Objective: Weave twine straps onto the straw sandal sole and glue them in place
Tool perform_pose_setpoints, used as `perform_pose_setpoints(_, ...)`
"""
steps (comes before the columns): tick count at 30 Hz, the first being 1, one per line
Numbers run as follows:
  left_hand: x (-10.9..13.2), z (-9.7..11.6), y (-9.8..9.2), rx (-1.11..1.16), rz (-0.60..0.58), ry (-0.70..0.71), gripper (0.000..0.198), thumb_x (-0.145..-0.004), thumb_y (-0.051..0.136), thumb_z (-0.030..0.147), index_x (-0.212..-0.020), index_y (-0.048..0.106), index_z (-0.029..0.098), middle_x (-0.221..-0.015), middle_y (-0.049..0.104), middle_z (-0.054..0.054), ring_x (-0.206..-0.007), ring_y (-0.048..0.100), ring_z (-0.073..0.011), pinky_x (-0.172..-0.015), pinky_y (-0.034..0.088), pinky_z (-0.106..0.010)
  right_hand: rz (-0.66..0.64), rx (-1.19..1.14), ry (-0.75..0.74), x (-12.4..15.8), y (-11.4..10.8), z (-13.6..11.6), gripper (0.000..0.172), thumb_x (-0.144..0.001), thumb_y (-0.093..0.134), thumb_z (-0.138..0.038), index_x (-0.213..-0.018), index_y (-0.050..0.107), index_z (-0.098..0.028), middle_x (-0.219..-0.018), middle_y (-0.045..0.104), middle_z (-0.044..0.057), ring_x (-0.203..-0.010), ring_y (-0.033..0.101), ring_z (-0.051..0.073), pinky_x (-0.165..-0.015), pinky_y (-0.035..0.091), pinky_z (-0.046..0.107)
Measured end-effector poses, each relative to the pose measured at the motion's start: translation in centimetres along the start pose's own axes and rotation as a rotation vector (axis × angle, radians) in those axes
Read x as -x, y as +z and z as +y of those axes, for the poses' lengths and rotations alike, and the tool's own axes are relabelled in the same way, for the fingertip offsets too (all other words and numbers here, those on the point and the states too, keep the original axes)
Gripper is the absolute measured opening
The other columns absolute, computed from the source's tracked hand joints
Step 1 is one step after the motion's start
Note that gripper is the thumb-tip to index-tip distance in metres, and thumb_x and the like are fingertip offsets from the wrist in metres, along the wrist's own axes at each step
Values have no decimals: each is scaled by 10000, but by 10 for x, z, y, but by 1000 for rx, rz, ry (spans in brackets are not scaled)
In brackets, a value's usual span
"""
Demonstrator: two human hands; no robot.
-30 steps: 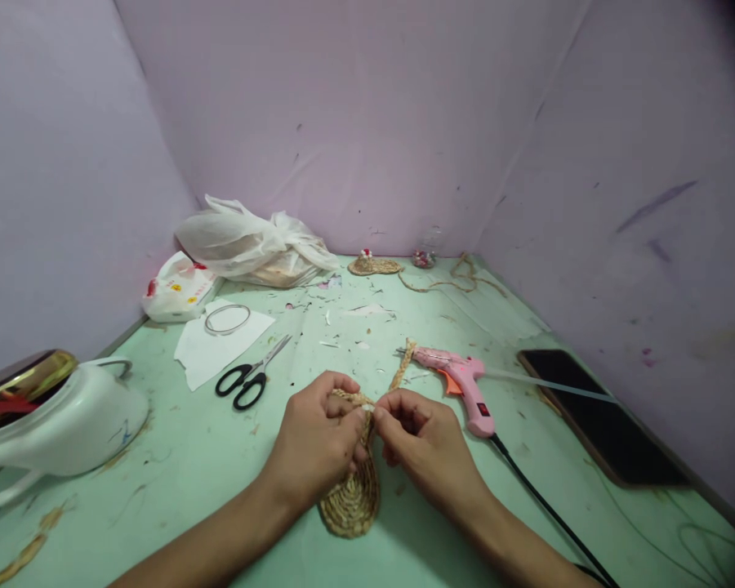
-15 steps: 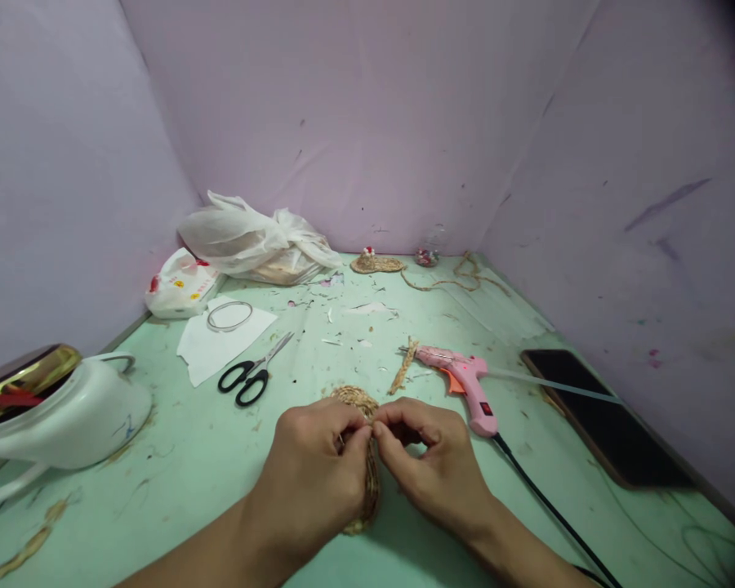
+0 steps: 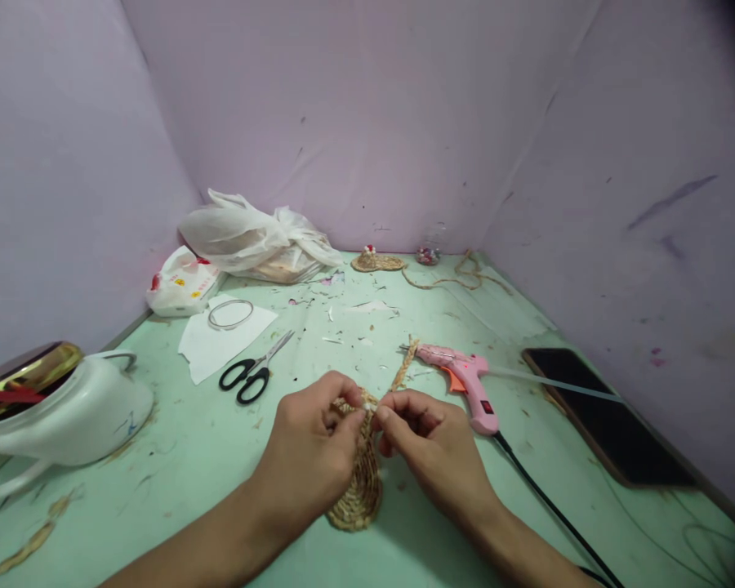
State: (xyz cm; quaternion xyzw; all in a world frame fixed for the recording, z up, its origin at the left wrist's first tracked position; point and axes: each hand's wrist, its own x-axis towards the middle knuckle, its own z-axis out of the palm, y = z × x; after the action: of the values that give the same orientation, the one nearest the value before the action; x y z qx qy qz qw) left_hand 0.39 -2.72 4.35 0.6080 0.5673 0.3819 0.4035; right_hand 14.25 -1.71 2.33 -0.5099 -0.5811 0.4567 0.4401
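Between my hands is a small woven straw slipper (image 3: 363, 490), its rounded near end facing me and coiled rows showing on the sole. My left hand (image 3: 315, 441) is closed on its left side, thumb and forefinger pinching near the upper middle. From the right, my right hand (image 3: 432, 449) pinches at the slipper's edge with thumb and forefinger, almost touching the left fingertips. The fingers hide the exact spot they grip. Just beyond lies a braided straw strip (image 3: 405, 366), resting against the nozzle of a pink hot glue gun (image 3: 459, 367).
Black-handled scissors (image 3: 254, 371) and a wire coil (image 3: 229, 314) on white paper lie left. A white watering can (image 3: 98, 412) stands far left, a phone (image 3: 606, 416) right. Behind are a plastic bag (image 3: 251, 237), a finished straw slipper (image 3: 376, 261) and a small jar (image 3: 429, 255).
The slipper has turned so that more of its coiled sole shows. My left fingers have lifted and opened slightly; my right fingertips have shifted a little upward.
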Motion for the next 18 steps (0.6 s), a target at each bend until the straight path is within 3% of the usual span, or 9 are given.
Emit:
perform_pose_setpoints(4,-2,-1,4,-107,34,134,169,-710,526,166,-545,554,153,-552,556,5,-515,482,-92,-485,388,-196,-3,-21,40,-1,0,0,148,-695,550,-243,-598,604,-145,-482,558,-16,-446,509,97,-431,408,191)
perform_pose_setpoints(10,-3,1,2,-93,-4,-39,123,-682,549,181,-584,609,136,-511,568,1,-474,465,-94,-439,369,-193,5,51,-83,4,-1,3,134,-697,553,-209,-611,628,-139,-534,612,12,-476,540,109,-441,427,193)
perform_pose_setpoints(18,1,-1,1,-177,24,166,184,-715,527,151,-575,646,140,-508,585,2,-471,489,-87,-448,384,-183,-5,166,-294,4,-4,4,139,-713,537,-143,-611,631,-146,-530,613,6,-464,540,100,-427,422,176)
